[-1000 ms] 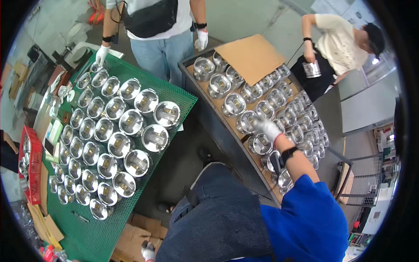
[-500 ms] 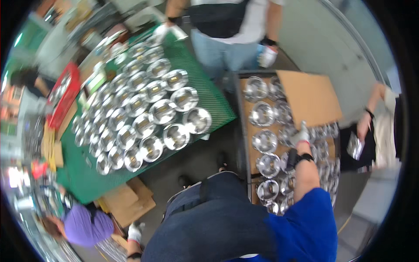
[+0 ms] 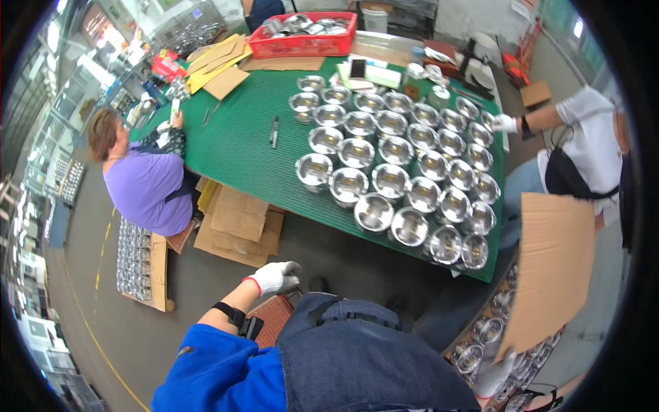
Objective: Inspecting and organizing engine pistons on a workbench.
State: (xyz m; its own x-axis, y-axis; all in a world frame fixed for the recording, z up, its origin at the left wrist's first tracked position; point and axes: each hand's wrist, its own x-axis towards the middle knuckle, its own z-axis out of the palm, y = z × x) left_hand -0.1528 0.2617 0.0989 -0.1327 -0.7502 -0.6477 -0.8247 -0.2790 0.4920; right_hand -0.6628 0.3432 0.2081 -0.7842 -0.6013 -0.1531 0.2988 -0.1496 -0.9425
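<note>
Your right hand [image 3: 493, 379], in a white glove, is low at the right of the view, at the lower corner of a flat brown cardboard sheet [image 3: 552, 268]. The sheet runs up and away from that hand, over metal pistons [image 3: 488, 330] set in rows in a crate; some pistons show along the sheet's left side and below it, close around your glove. The glove is blurred and partly cut off from sight, so you cannot tell from here whether its fingers are closed on the cardboard or only touching it.

Your left hand [image 3: 274, 277], also gloved in white, is in front of you over the floor, its fingers loosely curled with nothing in them. It is well apart from the sheet and the crate, with a reddish woven seat [image 3: 277, 317] just below it.

Ahead of you, the green table [image 3: 233, 147] bears slanting rows of upright pistons [image 3: 356, 152] with shiny rims, set near its right end. A slim dark pen-like tool [image 3: 274, 132] lies left of them, and a red plastic basket [image 3: 302, 47] of metal parts is at the far edge. At the right, a co-worker's gloved hand [image 3: 505, 124] is at the outermost pistons; at the left, a co-worker in purple [image 3: 147, 185] sits by the table, beside stacked cardboard [image 3: 237, 220].
</note>
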